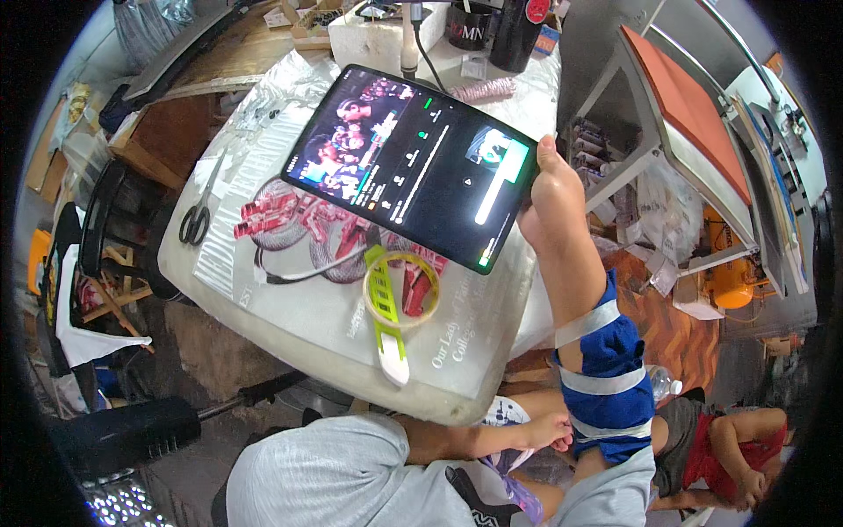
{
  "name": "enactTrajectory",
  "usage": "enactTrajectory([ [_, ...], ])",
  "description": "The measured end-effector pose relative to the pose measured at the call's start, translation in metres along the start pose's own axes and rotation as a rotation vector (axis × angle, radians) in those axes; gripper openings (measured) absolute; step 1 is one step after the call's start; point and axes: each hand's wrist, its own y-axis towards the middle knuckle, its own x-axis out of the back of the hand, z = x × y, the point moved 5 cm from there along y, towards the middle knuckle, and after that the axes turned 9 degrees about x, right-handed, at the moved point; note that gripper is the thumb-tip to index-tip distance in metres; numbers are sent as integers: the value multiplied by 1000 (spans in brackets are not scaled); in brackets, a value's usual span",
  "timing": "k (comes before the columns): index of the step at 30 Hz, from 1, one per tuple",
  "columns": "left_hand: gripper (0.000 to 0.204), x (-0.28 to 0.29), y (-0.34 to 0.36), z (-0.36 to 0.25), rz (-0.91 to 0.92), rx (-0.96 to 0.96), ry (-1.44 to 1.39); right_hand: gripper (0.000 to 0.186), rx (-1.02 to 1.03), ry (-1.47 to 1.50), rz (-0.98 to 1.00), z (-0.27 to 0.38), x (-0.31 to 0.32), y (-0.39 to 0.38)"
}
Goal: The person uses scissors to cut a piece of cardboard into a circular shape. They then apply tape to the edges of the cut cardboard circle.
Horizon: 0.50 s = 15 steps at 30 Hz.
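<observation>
Bearing everything else, the table (316, 338) has a rounded near corner and a printed cover; if that surface is slick, anything you nudge could slide toward the edge.

The tablet (408, 167), lit and face up, lies over the table's far right part, tilted across it. You hold it with your right hand (553, 198) alone, pinching the right-hand edge with the thumb on top; the fingers beneath are hidden. Whether the tablet rests on the table or hangs above it, you cannot tell from here. If it is raised, its weight sits far from your grip, so it could twist and drop its opposite corner. Your left hand (549, 430) is loosely curled down by the blue sleeve (606, 360), too far off to catch it.

Swinging the tablet's far edge outward might knock the dark bottle (516, 39). The scissors (195, 224) lie well apart to the left, a lesser risk. Nearer, the green cutter (385, 303) and the tape ring (436, 303) overlap just beside the tablet's lower edge; lowering it carelessly could trap or scratch it there. The thin cable (423, 58) behind might snag.
</observation>
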Motion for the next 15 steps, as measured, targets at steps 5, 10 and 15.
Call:
enactTrajectory([
  [5,17,9,-6,-6,70,-86,-2,38,63,-70,38,0,-13,39],
  [10,17,0,7,-3,36,-94,-70,38,49,-172,87,-14,-10,59],
  [15,15,-3,-2,-11,-75,-224,53,38,-103,-269,-44,-17,-21,51],
])
